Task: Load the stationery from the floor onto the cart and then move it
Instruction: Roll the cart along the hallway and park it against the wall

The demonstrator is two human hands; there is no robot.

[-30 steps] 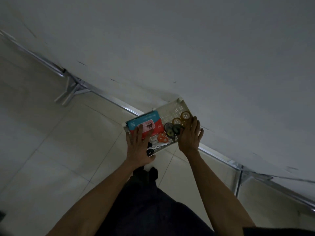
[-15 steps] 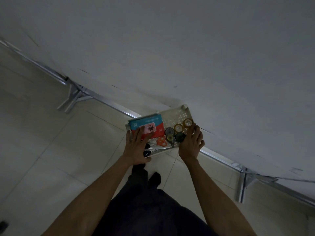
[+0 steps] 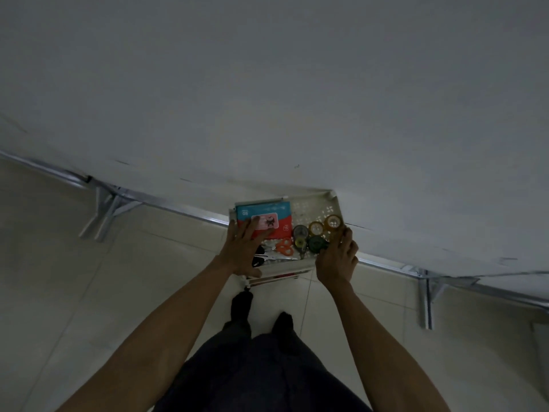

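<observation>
Right hand [image 3: 337,260] now grips cart [image 3: 312,207] rim, fingertips hidden.

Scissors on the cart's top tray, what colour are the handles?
Orange handles on the scissors in the cart, clearest in the head view.

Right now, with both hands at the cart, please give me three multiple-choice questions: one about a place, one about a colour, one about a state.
1. Where does the blue-red packet lie? A floor; B left part of the tray; C table.
2. Handle colour of the scissors beside the tape rolls? A orange; B green; C white.
3. The left hand? A grips scissors; B hangs idle; C lies flat on the packet.
Answers: B, it fills the tray's left side; A, orange loops show; C, straight fingers rest on it.
</observation>
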